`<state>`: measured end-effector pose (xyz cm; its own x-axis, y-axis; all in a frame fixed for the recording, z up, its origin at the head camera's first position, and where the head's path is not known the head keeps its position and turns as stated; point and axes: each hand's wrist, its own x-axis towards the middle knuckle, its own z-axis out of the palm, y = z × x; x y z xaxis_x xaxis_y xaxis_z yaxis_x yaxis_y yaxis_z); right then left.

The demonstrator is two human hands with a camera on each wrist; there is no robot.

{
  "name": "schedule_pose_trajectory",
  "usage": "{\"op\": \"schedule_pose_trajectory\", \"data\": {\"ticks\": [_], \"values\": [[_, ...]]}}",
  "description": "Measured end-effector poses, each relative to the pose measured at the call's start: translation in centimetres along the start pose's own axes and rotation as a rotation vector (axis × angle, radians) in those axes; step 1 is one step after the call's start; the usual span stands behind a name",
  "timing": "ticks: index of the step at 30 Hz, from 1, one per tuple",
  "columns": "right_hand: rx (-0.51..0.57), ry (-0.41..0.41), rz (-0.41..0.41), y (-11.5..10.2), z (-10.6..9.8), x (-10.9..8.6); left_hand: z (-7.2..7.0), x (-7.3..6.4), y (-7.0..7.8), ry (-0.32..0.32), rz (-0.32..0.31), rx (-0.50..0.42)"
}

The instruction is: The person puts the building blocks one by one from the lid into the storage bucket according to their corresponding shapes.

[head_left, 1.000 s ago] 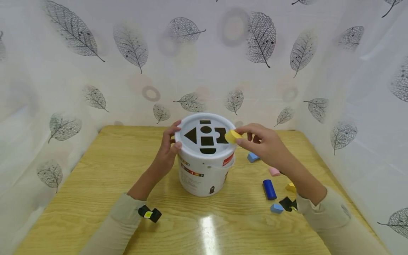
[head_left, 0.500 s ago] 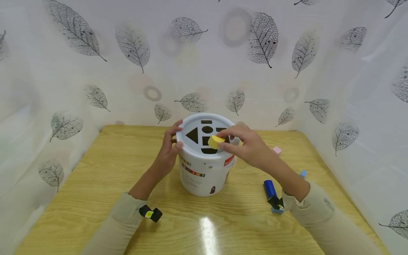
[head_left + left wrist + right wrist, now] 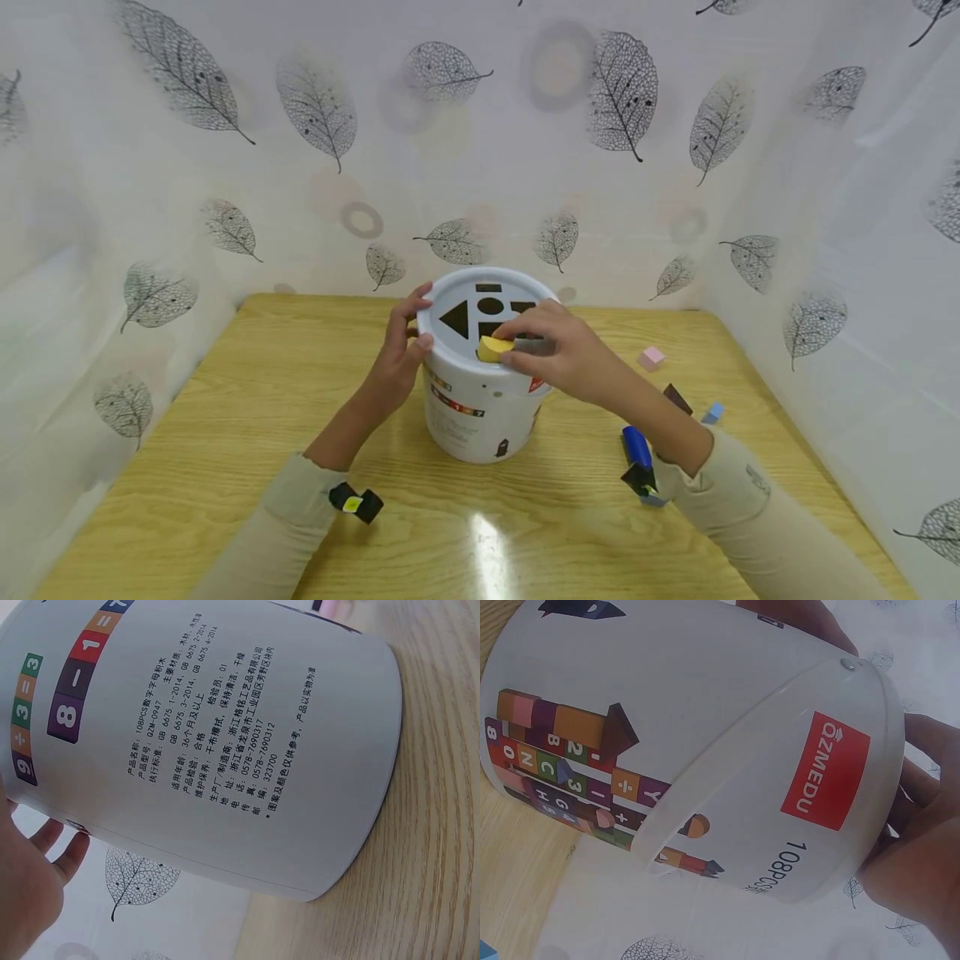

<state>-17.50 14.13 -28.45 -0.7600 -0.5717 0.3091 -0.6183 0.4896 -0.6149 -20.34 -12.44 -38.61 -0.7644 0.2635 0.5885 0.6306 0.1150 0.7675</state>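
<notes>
A white bucket (image 3: 465, 429) stands upright on the wooden table, its pale lid (image 3: 463, 293) cut with dark shaped holes, among them a triangle and a circle. My left hand (image 3: 402, 346) grips the lid's left rim, thumb in front and fingers farther back. In my right hand (image 3: 570, 350), a yellow block (image 3: 491, 348) with a curved side is pinched between thumb and fingers. The block sits at the front slot of the lid and covers most of it. Fingers of the right hand hide the holes on the right. The right wrist view shows that hand (image 3: 922, 847) beside the rim; the block is hidden there.
Right of the bucket lie a pink block (image 3: 651, 358), a dark brown piece (image 3: 677, 398), a light blue block (image 3: 713, 412) and a blue cylinder (image 3: 636, 446). Another light blue block (image 3: 653, 501) is partly behind the right wrist. A leaf-patterned curtain (image 3: 480, 167) surrounds the table.
My right hand has carried the yellow block leftward from the lid's right edge, across the lid, then down to the front slot. The left hand keeps its grip on the rim.
</notes>
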Motion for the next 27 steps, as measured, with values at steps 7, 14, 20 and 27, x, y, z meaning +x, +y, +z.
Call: {"op": "schedule_pose_trajectory", "data": {"ticks": [7, 14, 20, 27], "values": [[-0.027, -0.015, 0.020, -0.01, 0.13, 0.13, 0.08, -0.04, -0.01, 0.001, -0.008, 0.000], [-0.021, -0.033, 0.039, -0.05, 0.04, 0.12, 0.18, -0.13, 0.03, 0.001, -0.014, 0.008], [-0.004, -0.045, 0.027, -0.25, -0.11, 0.13, 0.15, -0.11, 0.27, -0.010, -0.026, -0.006], [-0.025, -0.034, -0.001, 0.03, -0.39, 0.10, 0.08, -0.12, 0.49, -0.011, -0.029, -0.011]]}}
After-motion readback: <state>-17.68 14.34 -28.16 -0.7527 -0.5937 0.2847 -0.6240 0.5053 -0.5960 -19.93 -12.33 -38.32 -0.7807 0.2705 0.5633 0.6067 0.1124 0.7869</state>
